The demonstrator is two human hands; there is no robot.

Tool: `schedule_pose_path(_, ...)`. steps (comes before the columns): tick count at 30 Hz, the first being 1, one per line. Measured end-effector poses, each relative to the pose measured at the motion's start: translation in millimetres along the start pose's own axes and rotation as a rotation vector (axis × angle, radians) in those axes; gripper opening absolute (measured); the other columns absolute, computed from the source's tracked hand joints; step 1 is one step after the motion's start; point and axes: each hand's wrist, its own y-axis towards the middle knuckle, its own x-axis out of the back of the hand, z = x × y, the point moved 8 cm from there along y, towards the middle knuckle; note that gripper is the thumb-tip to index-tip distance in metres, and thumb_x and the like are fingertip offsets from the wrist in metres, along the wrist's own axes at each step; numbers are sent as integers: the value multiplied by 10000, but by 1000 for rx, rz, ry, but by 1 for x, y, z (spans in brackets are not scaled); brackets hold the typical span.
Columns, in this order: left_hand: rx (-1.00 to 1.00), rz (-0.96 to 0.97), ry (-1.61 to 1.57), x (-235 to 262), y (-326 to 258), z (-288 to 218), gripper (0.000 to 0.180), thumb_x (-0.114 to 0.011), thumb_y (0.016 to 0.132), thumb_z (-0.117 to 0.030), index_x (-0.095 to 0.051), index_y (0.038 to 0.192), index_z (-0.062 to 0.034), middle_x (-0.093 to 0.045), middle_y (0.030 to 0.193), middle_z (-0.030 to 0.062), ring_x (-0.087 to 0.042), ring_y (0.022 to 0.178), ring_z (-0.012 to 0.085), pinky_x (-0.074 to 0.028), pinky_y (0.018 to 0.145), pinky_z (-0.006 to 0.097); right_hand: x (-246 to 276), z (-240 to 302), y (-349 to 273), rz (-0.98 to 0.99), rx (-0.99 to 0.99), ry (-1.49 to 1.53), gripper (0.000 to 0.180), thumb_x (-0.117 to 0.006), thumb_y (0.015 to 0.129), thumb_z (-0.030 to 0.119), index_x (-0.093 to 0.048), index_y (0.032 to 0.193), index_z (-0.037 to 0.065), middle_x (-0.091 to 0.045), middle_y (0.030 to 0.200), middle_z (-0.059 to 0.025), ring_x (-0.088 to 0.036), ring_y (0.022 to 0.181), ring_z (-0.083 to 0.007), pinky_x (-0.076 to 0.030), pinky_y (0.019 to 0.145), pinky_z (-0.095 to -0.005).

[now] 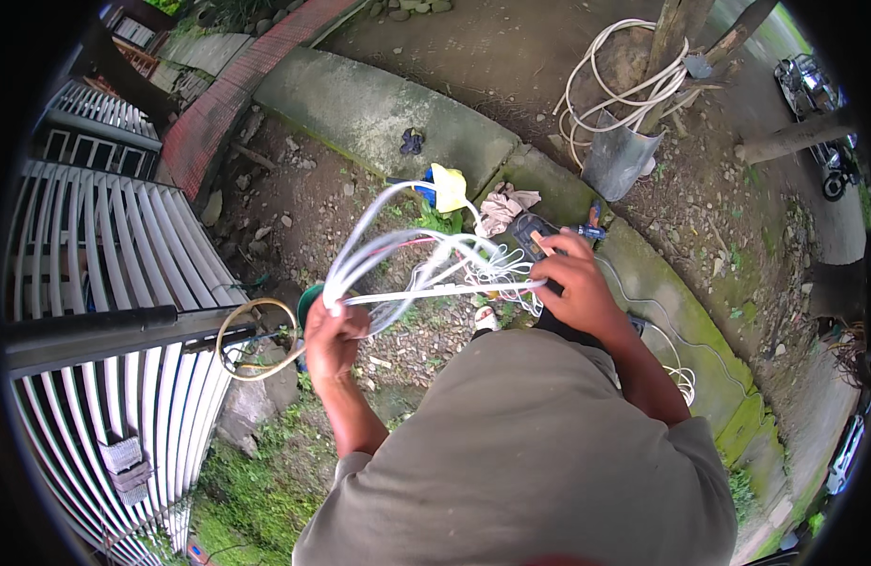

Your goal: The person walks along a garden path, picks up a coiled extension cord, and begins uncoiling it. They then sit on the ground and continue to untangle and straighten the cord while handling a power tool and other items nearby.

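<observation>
My left hand (pixel 332 344) is closed around gathered loops of white cable (pixel 407 294), which fan out upward and to the right, partly blurred by motion. One length runs nearly straight across to my right hand (pixel 579 283), whose fingers are closed on the cable. Below and beyond the hands lies a tangle of thin white wire (pixel 497 269). Farther off are a yellow item (pixel 449 189) with something blue beside it, a crumpled beige cloth (pixel 506 206) and a dark case (pixel 528 226), partly hidden by my right hand.
A white slatted fence (pixel 86 226) with a dark rail (pixel 96 330) stands at left, a beige hose loop (pixel 230 354) beside it. A mossy concrete ledge (pixel 379 108) crosses behind. At far right are a shovel blade (pixel 619 160), a coiled hose (pixel 572 85) and a parked motorcycle (pixel 818 104).
</observation>
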Motion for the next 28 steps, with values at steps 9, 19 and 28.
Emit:
schedule_pose_path(9,-333,-290,-58,83,21,-77,319,-608,1080,-336,-546,903,-78,-301,650,-59,-271,563,81,-277,590,282,44,-80,78,-117,-130,-179,176,-743,798,44,-580,863,48,-552,766,-85,-559,754,-317,-426,687,-433)
schedule_pose_path(19,-303,-579,16,109,155,-24,304,-590,1091,-308,-586,900,-72,-300,634,-51,-276,562,94,-323,587,287,38,-310,217,99,-189,-136,204,-677,959,238,-693,1002,39,-675,877,-178,-648,845,-403,-502,727,-468)
schedule_pose_path(28,519,-842,1214,54,424,15,493,-691,993,-397,-633,1214,40,-626,694,59,-548,552,125,-431,541,288,71,-592,476,348,-594,47,430,-803,853,396,-755,989,-10,-721,924,-279,-746,926,-405,-547,827,-430)
